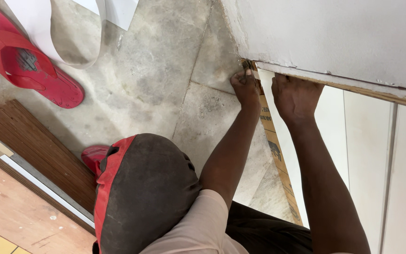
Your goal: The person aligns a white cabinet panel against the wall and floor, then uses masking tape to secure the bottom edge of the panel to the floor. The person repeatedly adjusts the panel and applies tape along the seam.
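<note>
My left hand is closed around a small dark tool or fastener at the corner where the white board meets the floor. My right hand presses its curled fingers up under the board's wooden lower edge, just right of the left hand. A printed cardboard strip runs along the floor under both forearms. What the left fingers pinch is too small to identify.
My bent knee in dark cloth with red trim fills the lower middle. A red sandal lies upper left, another peeks out by the knee. Brown wooden planks lie left; white panels lie right.
</note>
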